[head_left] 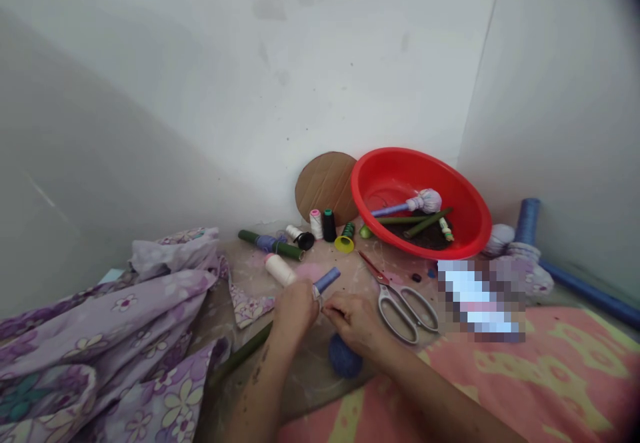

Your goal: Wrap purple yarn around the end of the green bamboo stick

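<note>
My left hand (296, 310) is closed around a stick whose blue-wrapped end (329, 279) juts out past the fingers. A green length (250, 350) in line with it shows below the wrist; the hand hides the join. Something whitish is at the left fingertips, too small to make out. Close by, my right hand (353, 320) pinches with thumb and forefinger; what lies between them does not show clearly. Partly under this hand is a ball of blue yarn (345, 358). Scissors (400, 303) lie beside it with handles toward me. A white thread spool (279, 270) lies behind my left hand.
A red basin (480, 230) holding sticks leans at the back, beside a cardboard disc (325, 186). Several thread spools stand near a green stick wound with blue yarn (270, 243). Floral cloth (150, 310) is heaped left; a pink-yellow cloth (565, 370) lies right, near a blurred patch.
</note>
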`<state>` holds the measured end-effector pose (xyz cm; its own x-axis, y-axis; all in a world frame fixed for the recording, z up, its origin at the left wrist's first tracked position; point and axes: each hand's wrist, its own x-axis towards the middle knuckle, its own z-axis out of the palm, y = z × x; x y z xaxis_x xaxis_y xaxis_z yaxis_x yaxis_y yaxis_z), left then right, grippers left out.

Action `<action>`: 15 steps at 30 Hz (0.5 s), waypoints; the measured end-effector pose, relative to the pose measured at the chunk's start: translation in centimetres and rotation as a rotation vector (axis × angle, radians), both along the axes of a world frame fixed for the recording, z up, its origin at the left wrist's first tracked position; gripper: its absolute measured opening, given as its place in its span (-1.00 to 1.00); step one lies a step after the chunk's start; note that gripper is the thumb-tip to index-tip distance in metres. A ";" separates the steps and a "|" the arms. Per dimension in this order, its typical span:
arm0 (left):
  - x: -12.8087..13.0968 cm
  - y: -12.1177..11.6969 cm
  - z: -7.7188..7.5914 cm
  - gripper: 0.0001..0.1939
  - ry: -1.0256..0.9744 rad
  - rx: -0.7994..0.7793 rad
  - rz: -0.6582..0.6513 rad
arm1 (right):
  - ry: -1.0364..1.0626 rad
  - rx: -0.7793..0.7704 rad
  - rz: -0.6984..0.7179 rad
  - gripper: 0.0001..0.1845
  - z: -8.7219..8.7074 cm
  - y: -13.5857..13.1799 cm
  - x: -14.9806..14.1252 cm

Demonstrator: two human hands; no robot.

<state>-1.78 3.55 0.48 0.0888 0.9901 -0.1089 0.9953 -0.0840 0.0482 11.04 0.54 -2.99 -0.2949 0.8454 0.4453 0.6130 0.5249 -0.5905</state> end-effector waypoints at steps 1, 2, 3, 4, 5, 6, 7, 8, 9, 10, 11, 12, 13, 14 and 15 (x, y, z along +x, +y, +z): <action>-0.2 0.2 0.0 -0.71 -0.019 0.015 0.010 | -0.027 0.002 0.009 -0.82 0.0 0.0 0.0; -0.5 0.4 -0.1 -0.72 -0.050 0.022 0.008 | -0.053 0.006 0.018 -0.82 0.0 -0.1 -0.1; -0.8 0.6 0.0 -0.73 -0.088 -0.006 0.005 | -0.077 0.012 0.025 -0.82 0.0 -0.1 -0.1; -1.2 0.8 0.0 -0.74 -0.131 -0.033 -0.008 | -0.096 0.020 0.032 -0.81 0.0 -0.2 -0.2; -1.5 1.0 0.1 -0.74 -0.167 -0.051 -0.019 | -0.109 0.028 0.036 -0.81 0.0 -0.2 -0.2; -1.8 1.1 0.1 -0.73 -0.192 -0.065 -0.022 | -0.116 0.034 0.035 -0.81 0.0 -0.2 -0.2; -2.0 1.2 0.2 -0.73 -0.208 -0.070 -0.027 | -0.119 0.037 0.031 -0.80 0.0 -0.2 -0.2; -2.2 1.2 0.2 -0.72 -0.211 -0.068 -0.029 | -0.118 0.041 0.026 -0.79 0.0 -0.2 -0.2; -2.2 1.1 0.2 -0.72 -0.203 -0.062 -0.028 | -0.112 0.048 0.021 -0.79 0.0 -0.2 -0.2; -2.1 1.0 0.2 -0.72 -0.184 -0.053 -0.025 | -0.102 0.056 0.019 -0.78 0.0 -0.1 -0.2; -2.0 0.9 0.1 -0.72 -0.156 -0.041 -0.024 | -0.089 0.066 0.020 -0.78 -0.1 -0.1 -0.2; -1.8 0.7 0.0 -0.72 -0.122 -0.021 -0.024 | -0.074 0.076 0.025 -0.78 -0.1 -0.1 -0.1; -1.6 0.5 -0.2 -0.73 -0.085 0.002 -0.030 | -0.061 0.087 0.029 -0.78 -0.2 0.0 -0.1; -1.4 0.3 -0.3 -0.74 -0.051 0.025 -0.042 | -0.057 0.098 0.032 -0.78 -0.2 0.1 0.0; -1.1 0.1 -0.4 -0.75 -0.023 0.047 -0.057 | -0.066 0.114 0.035 -0.78 -0.3 0.1 0.1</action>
<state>-2.88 3.68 0.11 0.1475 0.9872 -0.0598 0.9875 -0.1436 0.0655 11.14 0.67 -3.30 -0.3553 0.7790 0.5166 0.6284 0.6082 -0.4849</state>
